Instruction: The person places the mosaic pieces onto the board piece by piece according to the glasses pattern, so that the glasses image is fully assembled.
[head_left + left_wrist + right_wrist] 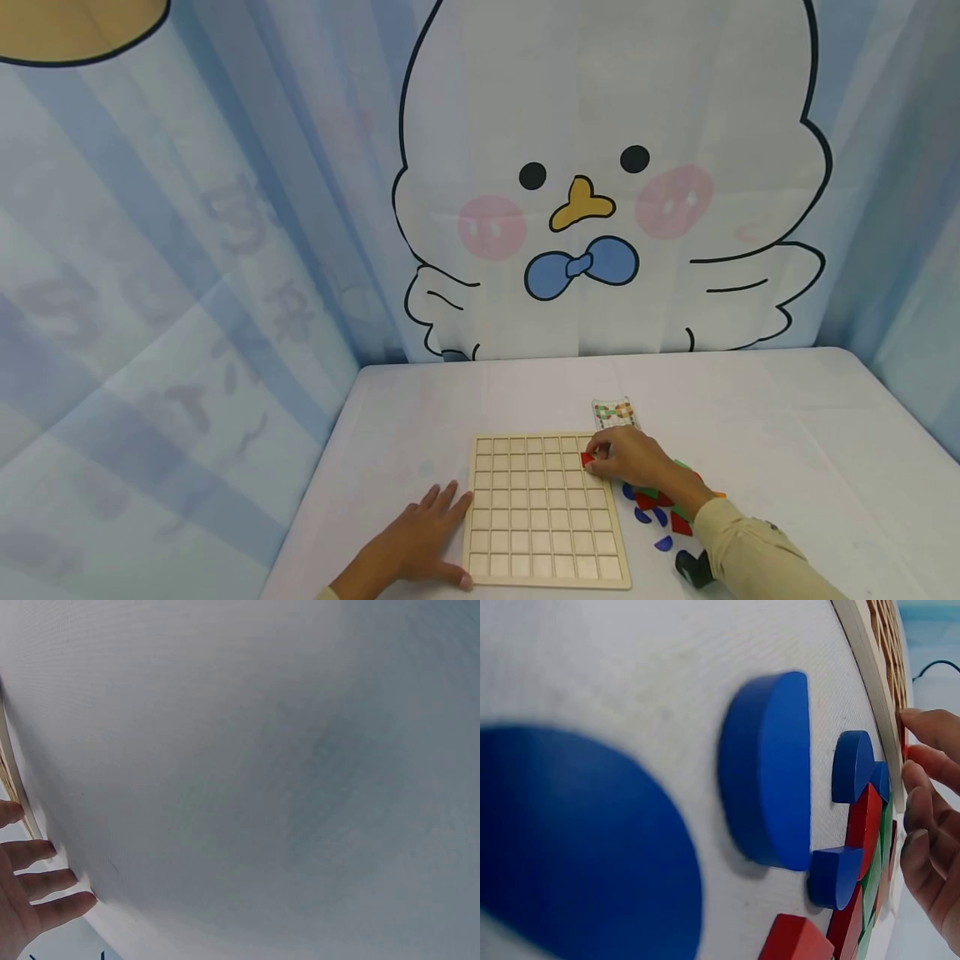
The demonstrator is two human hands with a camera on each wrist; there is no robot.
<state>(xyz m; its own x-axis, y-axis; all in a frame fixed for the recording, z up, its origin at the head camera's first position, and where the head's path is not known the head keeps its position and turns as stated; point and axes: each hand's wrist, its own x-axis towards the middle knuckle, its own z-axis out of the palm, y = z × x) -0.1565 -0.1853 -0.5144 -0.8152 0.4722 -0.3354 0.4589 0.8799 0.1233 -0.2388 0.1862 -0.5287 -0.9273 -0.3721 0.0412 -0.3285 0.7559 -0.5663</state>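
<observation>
One printed backdrop [217, 333] fills most of my head view, with one big white cartoon figure [607, 92] wearing one blue bow. Below it I see one white surface [810, 433]. One wooden grid board [538, 502] lies flat on it; I count seven cells along its near row. One beige sleeve [757, 550] covers the right forearm.

I see two hands. The left hand [426, 535] lies beside the board's left edge, its fingers straight and spread, gripping nothing. The right hand [637, 457] is over the board's far right corner, its thumb and fingers closed in a pinch on one red piece [587, 459]. That piece is at the right-hand column, near the far edge; I cannot tell whether it sits down in a cell.

One patterned card [613, 410] lies just beyond the right hand. Loose pieces lie right of the board, some touching: I count five blue pieces [787, 772] on the right wrist view, one blurred. Overlap keeps me from a sure count of the other red pieces [864, 829] and the green pieces [871, 885]. One orange bit [720, 495] shows past the right wrist.
</observation>
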